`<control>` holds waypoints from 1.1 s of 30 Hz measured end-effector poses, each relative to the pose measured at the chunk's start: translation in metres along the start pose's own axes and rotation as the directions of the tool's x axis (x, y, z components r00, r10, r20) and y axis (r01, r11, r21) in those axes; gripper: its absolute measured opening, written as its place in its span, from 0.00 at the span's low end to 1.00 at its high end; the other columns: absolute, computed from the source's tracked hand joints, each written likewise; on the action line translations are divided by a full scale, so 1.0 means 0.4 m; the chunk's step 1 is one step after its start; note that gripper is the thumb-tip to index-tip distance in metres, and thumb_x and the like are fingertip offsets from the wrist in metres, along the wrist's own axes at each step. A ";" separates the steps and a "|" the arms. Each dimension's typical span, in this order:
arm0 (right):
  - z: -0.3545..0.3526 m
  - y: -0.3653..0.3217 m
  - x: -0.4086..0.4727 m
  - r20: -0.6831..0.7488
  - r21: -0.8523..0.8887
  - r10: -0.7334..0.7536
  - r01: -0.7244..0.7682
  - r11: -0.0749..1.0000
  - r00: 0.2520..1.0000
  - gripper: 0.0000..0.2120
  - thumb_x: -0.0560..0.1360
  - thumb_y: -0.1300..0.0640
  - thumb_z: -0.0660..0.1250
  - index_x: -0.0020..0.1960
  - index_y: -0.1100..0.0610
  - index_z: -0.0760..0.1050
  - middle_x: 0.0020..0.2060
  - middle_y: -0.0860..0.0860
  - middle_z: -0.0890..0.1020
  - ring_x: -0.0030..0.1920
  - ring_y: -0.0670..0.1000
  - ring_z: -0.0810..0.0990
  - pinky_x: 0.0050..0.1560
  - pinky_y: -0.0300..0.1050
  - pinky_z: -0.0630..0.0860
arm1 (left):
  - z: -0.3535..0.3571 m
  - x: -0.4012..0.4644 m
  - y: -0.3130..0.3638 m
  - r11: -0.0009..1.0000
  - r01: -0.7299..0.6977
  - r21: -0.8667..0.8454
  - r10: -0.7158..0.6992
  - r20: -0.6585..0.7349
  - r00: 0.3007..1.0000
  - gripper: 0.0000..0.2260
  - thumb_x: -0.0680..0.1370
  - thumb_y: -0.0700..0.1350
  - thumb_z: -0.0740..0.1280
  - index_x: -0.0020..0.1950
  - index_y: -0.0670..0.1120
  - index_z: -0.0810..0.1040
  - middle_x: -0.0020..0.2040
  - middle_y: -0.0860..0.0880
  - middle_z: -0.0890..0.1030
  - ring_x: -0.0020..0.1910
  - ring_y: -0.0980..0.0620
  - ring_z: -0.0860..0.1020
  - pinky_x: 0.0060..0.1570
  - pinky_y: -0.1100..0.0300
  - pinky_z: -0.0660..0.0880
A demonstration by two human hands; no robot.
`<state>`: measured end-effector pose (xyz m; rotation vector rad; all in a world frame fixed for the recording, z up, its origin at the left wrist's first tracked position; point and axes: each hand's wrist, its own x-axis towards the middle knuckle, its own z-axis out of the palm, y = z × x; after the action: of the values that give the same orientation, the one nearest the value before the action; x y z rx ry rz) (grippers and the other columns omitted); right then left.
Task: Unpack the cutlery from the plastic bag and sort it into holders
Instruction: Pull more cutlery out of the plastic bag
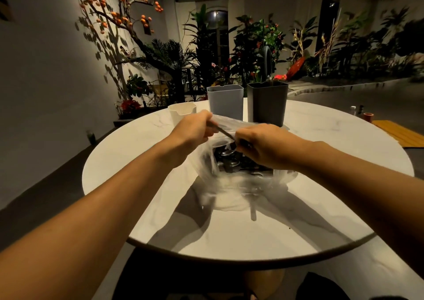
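A clear plastic bag lies in the middle of the round white table, with metal cutlery showing through its open top. My left hand grips the bag's far edge together with the handle of a thin utensil. My right hand is curled at the bag's mouth, gripping the other end of that utensil. Three holders stand behind the bag: a white one, a light grey one and a dark one.
Potted plants and a tree with orange fruit fill the background beyond the table. A wall runs along the left. A wooden board and small bottles sit on a surface to the right.
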<state>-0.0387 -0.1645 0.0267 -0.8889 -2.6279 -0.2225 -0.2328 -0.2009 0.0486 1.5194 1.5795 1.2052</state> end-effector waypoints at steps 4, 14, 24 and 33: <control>-0.047 0.002 -0.004 -0.016 0.279 0.176 -0.164 0.946 0.984 0.03 0.81 0.57 0.62 0.51 0.55 0.74 0.45 0.52 0.80 0.46 0.53 0.80 0.50 0.55 0.80 | -0.003 -0.010 0.021 0.981 0.011 -0.192 -0.008 0.020 1.000 0.26 0.85 0.56 0.51 0.58 0.38 0.81 0.55 0.42 0.84 0.59 0.46 0.79 0.65 0.52 0.73; -0.126 -0.020 0.016 -0.056 0.424 0.244 -0.199 0.884 0.968 0.10 0.82 0.52 0.60 0.50 0.58 0.75 0.38 0.49 0.79 0.39 0.47 0.78 0.43 0.43 0.76 | 0.037 -0.032 0.047 0.998 -0.044 -0.040 0.050 0.150 0.987 0.30 0.84 0.62 0.48 0.60 0.40 0.79 0.58 0.43 0.82 0.58 0.48 0.80 0.59 0.57 0.76; -0.238 -0.068 0.036 -0.036 0.611 0.252 -0.178 0.771 0.967 0.11 0.82 0.52 0.60 0.51 0.58 0.77 0.41 0.53 0.81 0.41 0.47 0.81 0.38 0.36 0.79 | 0.033 -0.076 0.119 0.980 -0.124 -0.155 0.152 0.190 0.970 0.25 0.83 0.63 0.47 0.55 0.47 0.77 0.55 0.46 0.80 0.57 0.49 0.78 0.64 0.55 0.74; -0.289 -0.037 0.044 0.137 0.943 0.422 -0.249 0.223 0.896 0.09 0.80 0.54 0.63 0.47 0.58 0.78 0.35 0.49 0.82 0.35 0.44 0.79 0.33 0.34 0.76 | 0.001 -0.055 0.145 0.974 -0.187 -0.126 0.214 0.250 0.944 0.35 0.82 0.64 0.41 0.58 0.43 0.80 0.56 0.44 0.84 0.58 0.47 0.81 0.66 0.51 0.72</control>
<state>-0.0280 -0.1962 0.1397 -0.8430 -1.7348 1.2535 -0.2061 -0.2273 0.0980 1.7264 1.1970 1.1189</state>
